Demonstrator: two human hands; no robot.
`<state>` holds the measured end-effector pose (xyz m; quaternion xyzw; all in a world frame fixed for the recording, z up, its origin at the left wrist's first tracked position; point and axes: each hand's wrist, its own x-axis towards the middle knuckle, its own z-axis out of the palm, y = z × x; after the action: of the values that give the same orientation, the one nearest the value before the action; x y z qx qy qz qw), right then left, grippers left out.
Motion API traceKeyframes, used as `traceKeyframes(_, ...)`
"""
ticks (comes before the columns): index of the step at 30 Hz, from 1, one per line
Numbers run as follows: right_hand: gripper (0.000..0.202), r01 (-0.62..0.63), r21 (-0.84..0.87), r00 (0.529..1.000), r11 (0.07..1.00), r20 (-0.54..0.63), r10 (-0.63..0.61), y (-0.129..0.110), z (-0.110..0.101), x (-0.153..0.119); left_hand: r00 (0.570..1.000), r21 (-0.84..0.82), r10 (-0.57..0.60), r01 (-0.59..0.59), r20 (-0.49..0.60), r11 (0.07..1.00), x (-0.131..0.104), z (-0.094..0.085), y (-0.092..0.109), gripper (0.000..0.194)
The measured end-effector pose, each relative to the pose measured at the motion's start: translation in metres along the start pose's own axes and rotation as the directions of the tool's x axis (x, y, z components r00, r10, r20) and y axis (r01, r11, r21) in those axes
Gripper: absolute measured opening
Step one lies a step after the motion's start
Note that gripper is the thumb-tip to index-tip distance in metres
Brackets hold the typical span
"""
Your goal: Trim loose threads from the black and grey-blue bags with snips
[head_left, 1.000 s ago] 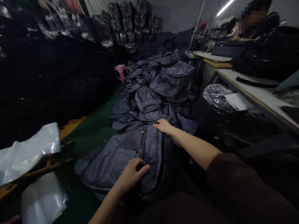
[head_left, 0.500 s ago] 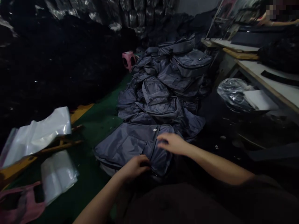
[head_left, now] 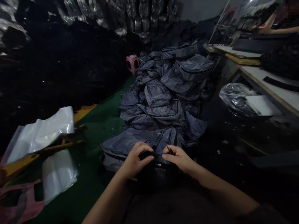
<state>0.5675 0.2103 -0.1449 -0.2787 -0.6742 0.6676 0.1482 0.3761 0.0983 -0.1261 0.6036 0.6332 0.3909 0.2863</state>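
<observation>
A dark blue-grey bag lies in front of me at the near end of a heap of similar bags. My left hand is at the bag's near edge, its thumb and fingers curved with a gap between them and a dark part of the bag behind. Close to its right, my right hand is closed in a pinch, with a small dark thing between its fingers that is too dim to name. A small light zipper pull shows just below and between the hands.
Clear plastic sheets lie on a wooden frame at left, above another plastic stack and a pink stool. A second pink stool stands farther back. A worktable runs along the right, where a person's arm shows.
My hands have come nearer each other at the bag's near edge. The right one has moved down and now pinches something dark. The bag's near side is raised, showing its side panel.
</observation>
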Motion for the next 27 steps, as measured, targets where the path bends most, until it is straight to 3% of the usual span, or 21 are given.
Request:
traceKeyframes(3,0.024,0.004,0.219,1.000,0.976,0.013,-0.007,-0.001,0.002,-0.001,0.997,0.158,-0.013,0.001,0.072,0.987,-0.010,0.018,-0.004,0.042)
traceKeyframes(6,0.027,0.081,0.339,0.995,0.937,0.027,-0.096,-0.012,0.000,-0.003,0.997,0.332,-0.072,0.054,0.041,0.942,-0.015,0.043,-0.019,0.037)
traceKeyframes(8,0.027,0.143,0.199,0.990,0.969,-0.023,-0.142,-0.018,0.000,-0.003,0.995,0.411,-0.100,0.088,0.006,0.907,-0.015,0.054,-0.030,0.032)
traceKeyframes(10,0.019,0.154,-0.073,0.985,0.985,-0.063,-0.159,-0.017,0.002,-0.002,0.993,0.444,-0.120,0.113,-0.013,0.889,-0.014,0.059,-0.038,0.026)
traceKeyframes(11,0.014,0.137,-0.199,0.987,0.970,-0.055,-0.151,-0.014,0.004,-0.002,0.992,0.445,-0.125,0.122,-0.023,0.887,-0.014,0.059,-0.041,0.024)
traceKeyframes(15,0.042,0.134,-0.493,0.991,0.860,0.085,-0.106,0.010,0.014,-0.002,0.991,0.447,-0.122,0.136,-0.060,0.884,-0.014,0.054,-0.045,0.022)
traceKeyframes(18,0.019,0.203,-0.612,0.979,0.764,0.143,-0.145,0.020,0.019,0.000,0.990,0.458,-0.122,0.140,-0.070,0.878,-0.013,0.053,-0.043,0.021)
traceKeyframes(20,0.008,0.219,-0.638,0.976,0.738,0.145,-0.163,0.018,0.020,0.003,0.989,0.467,-0.123,0.147,-0.082,0.872,-0.011,0.053,-0.042,0.020)
traceKeyframes(23,0.019,0.257,-0.600,0.966,0.758,0.136,-0.220,0.007,0.019,0.011,0.985,0.478,-0.117,0.165,-0.128,0.863,-0.006,0.050,-0.040,0.018)
traceKeyframes(27,0.021,0.301,-0.512,0.952,0.805,0.111,-0.286,-0.008,0.018,0.021,0.976,0.485,-0.097,0.181,-0.193,0.855,0.000,0.030,-0.040,0.020)
